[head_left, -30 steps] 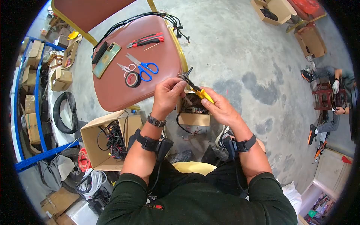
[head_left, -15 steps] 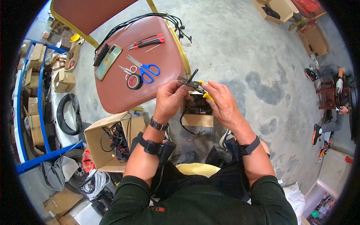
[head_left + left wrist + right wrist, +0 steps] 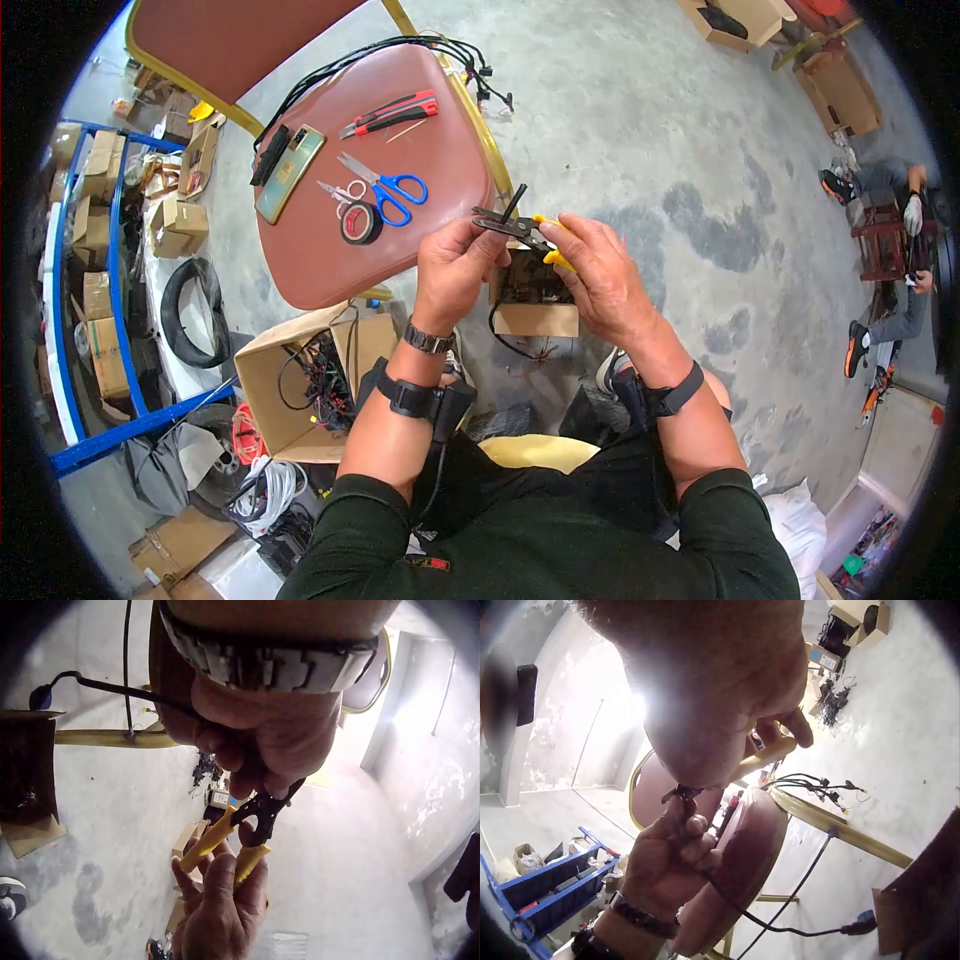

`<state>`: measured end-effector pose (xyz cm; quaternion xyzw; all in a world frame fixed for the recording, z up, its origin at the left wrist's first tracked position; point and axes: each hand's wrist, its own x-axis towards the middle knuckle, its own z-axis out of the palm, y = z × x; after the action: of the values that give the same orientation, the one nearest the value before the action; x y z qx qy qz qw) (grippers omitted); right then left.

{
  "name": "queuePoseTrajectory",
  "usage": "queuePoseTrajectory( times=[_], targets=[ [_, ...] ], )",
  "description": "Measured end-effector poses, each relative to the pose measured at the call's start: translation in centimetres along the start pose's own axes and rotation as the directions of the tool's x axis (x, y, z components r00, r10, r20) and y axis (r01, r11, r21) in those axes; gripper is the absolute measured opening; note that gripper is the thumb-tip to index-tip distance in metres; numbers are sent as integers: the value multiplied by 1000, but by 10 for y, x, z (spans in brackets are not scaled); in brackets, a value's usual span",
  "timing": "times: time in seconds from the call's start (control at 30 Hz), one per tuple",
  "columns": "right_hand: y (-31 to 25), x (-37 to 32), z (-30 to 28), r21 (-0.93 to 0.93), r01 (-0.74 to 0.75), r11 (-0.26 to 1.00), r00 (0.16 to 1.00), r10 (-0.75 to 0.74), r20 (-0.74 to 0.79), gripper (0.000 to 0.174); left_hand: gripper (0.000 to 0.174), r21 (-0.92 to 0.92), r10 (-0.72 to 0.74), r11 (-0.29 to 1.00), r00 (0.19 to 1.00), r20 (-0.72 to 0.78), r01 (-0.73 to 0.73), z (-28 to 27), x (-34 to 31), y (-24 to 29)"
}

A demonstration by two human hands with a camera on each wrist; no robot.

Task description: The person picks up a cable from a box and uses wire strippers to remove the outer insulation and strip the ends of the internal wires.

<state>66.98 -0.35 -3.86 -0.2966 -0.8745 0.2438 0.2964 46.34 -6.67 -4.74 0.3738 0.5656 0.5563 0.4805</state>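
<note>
Yellow-handled pliers (image 3: 527, 232) are gripped by the right hand (image 3: 606, 285), their dark jaws reaching the fingertips of the left hand (image 3: 452, 275). A black cable (image 3: 515, 203) is pinched in the left hand, its short end standing up by the jaws. In the left wrist view the cable (image 3: 135, 691) trails from the left hand (image 3: 266, 735), and the handles (image 3: 210, 840) stand apart in the right hand (image 3: 221, 911). Part of the pliers is hidden behind the right hand (image 3: 705, 705) in the right wrist view; the left hand (image 3: 664, 851) is below it.
A chair seat (image 3: 290, 255) bears blue scissors (image 3: 398, 198), small scissors, black tape (image 3: 360, 222), a phone (image 3: 290, 175), red cutters and black cables. Cartons (image 3: 275, 400) stand below. Blue shelving (image 3: 120, 290) is at left; another person sits at far right.
The pliers have turned flatter between the hands, and their handles are further apart. The cable end now stands beside the jaws. The head view has shifted slightly.
</note>
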Motion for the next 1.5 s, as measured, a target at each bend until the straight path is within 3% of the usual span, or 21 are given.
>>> queuePoseTrajectory(
  times=[0.33, 0.6, 0.8, 0.9, 1.0, 1.2, 1.5],
  targets=[
    [1, 0, 2, 18, 13, 1000, 1000, -13, -8, 59, 18, -9, 71, 997, 996, 52, -70, -7, 3, -5],
    [2, -4, 5, 84, -19, 996, 999, 21, -27, 55, 17, -6, -10, 1000, 1000, -21, 10, -1, 2, -5],
    [2, -5, 3, 95, -60, 994, 998, 57, 31, 48, 16, -3, -14, 1000, 1000, -16, 14, 1, 3, -5],
    [-4, -6, -1, 106, -148, 983, 987, 139, 84, 49, 16, 19, -6, 1000, 1000, 0, 6, 3, 3, -7],
    [1, -9, 7, 119, -127, 985, 992, 126, 18, 50, 16, 29, -5, 1000, 1000, 9, 5, 4, 3, -6],
    [5, -12, 6, 160, -250, 955, 956, 216, 200, 45, 16, 18, -21, 1000, 999, 47, 20, 3, 3, -10],
    [6, -11, 13, 189, -240, 952, 965, 211, 158, 36, 14, -13, -42, 999, 998, 44, 43, 1, 3, -9]
  ],
)
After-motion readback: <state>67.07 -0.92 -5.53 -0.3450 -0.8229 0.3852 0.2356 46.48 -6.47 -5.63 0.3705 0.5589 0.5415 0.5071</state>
